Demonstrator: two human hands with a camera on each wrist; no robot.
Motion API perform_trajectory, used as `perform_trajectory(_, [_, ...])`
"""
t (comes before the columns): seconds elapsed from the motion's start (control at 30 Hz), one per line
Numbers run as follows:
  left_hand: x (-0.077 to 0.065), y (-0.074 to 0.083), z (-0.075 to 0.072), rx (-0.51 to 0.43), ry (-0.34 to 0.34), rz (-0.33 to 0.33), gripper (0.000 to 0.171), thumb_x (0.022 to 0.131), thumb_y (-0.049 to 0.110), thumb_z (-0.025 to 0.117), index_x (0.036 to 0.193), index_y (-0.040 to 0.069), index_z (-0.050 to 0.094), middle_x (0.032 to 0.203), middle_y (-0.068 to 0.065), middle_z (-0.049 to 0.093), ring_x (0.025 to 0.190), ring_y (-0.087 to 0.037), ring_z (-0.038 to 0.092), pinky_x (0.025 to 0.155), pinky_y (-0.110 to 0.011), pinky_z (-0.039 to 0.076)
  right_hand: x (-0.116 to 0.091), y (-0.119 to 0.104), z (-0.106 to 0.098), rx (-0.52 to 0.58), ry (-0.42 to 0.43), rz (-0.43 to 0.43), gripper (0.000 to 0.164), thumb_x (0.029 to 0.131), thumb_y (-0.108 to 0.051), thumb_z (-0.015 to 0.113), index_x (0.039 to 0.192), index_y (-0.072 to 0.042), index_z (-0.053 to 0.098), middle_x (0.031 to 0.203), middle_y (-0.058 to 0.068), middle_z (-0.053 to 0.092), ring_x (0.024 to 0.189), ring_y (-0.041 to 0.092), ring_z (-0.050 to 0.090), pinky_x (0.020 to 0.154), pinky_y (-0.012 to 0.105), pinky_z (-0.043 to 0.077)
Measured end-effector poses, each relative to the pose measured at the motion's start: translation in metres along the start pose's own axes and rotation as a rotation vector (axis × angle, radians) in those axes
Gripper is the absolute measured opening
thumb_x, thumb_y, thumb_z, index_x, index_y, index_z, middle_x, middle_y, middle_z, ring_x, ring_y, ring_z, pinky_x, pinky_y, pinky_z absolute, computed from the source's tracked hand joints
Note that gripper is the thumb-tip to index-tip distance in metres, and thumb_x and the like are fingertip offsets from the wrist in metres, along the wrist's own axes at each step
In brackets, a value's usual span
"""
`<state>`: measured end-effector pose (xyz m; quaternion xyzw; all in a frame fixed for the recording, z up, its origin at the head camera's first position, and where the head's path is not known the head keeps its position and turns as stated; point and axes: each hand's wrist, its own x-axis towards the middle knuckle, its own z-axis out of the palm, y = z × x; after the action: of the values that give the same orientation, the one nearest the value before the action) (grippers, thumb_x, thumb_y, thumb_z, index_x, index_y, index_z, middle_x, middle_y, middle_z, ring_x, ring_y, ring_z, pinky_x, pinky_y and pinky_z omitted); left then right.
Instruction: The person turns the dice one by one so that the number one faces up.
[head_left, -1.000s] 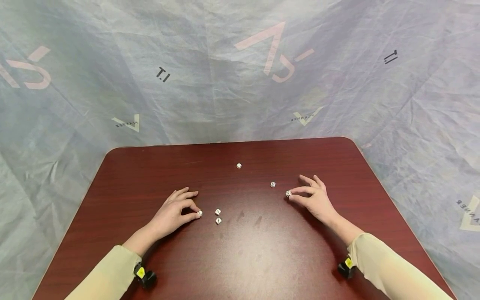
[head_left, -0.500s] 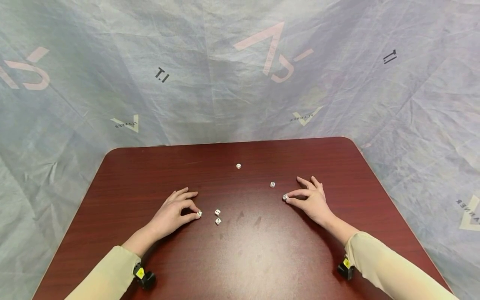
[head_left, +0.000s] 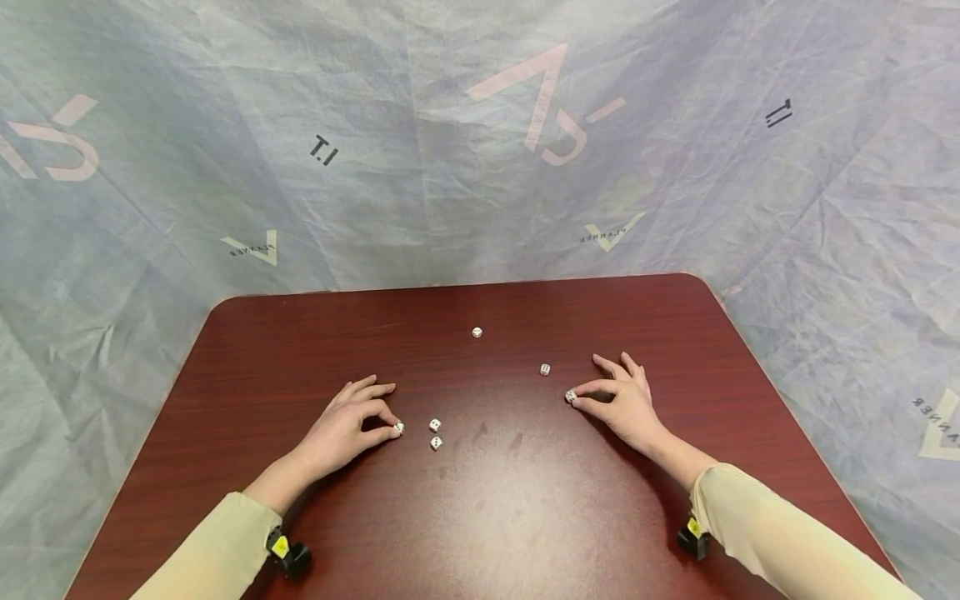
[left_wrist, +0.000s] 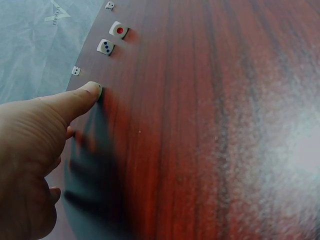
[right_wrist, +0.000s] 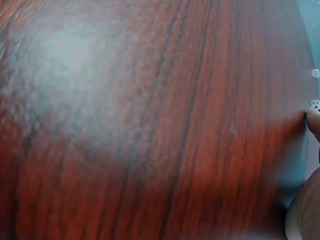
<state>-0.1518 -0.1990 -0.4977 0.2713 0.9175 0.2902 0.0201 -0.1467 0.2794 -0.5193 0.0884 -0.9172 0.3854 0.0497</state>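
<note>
Pinching one small die apiece, the two hands face each other across the tabletop (head_left: 525, 517). At the left hand (head_left: 348, 425), thumb and forefinger are clamped on the left die (head_left: 399, 428), while the other fingers reach forward and hold nothing. The right hand (head_left: 626, 404) does likewise: thumb and forefinger close on the right die (head_left: 571, 397), the remaining fingers spread ahead of it. Whether either held die bears on the wood or hangs just above it, I cannot tell; the right wrist view catches little more than a fingertip and die at its edge.

Just beyond the left fingertips, on the side toward the right hand, lie the farther paired die (head_left: 435, 425) and the nearer paired die (head_left: 437, 443), close together. Near the right fingertips, ahead and toward the left hand, sits the six-pip die (head_left: 545, 369). Between the hands and well ahead of both sets of fingers is the lone far die (head_left: 477, 332).

Judging from this layout, the handling is partway through: two of the six dice are in hand, neither let go yet, and four lie free of any finger.
</note>
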Motion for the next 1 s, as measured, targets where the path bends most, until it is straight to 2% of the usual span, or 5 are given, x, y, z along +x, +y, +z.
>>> perform_trajectory(0.2, [-0.0002, -0.0004, 0.0004, 0.0, 0.0, -0.004, 0.013, 0.088, 0.029, 0.084, 0.089, 0.036, 0.074, 0.147, -0.008, 0.056, 0.148, -0.039, 0.031, 0.121, -0.064, 0.015, -0.0009, 0.0026, 0.0005, -0.013, -0.007, 0.0, 0.013, 0.084, -0.032, 0.087, 0.095, -0.029, 0.083, 0.157, 0.018, 0.043, 0.151, 0.049, 0.006, 0.117, 0.071, -0.006])
perform_trajectory(0.6, [0.0003, -0.0013, 0.001, 0.002, 0.006, 0.004, 0.013, 0.088, 0.028, 0.084, 0.09, 0.036, 0.074, 0.147, -0.009, 0.057, 0.148, -0.04, 0.032, 0.121, -0.065, 0.015, -0.001, -0.0003, -0.0013, -0.034, -0.013, 0.012, 0.013, 0.083, -0.03, 0.088, 0.095, -0.03, 0.082, 0.157, 0.017, 0.043, 0.151, 0.048, 0.007, 0.115, 0.073, 0.002])
perform_trajectory(1.0, [0.0007, -0.0029, 0.0016, 0.004, 0.0, -0.002, 0.013, 0.088, 0.029, 0.084, 0.09, 0.037, 0.074, 0.147, -0.009, 0.056, 0.149, -0.039, 0.031, 0.121, -0.065, 0.015, -0.0007, -0.0031, -0.0038, -0.075, -0.003, -0.015, 0.02, 0.081, -0.03, 0.09, 0.099, -0.027, 0.082, 0.154, 0.017, 0.047, 0.151, 0.047, 0.011, 0.115, 0.073, 0.006])
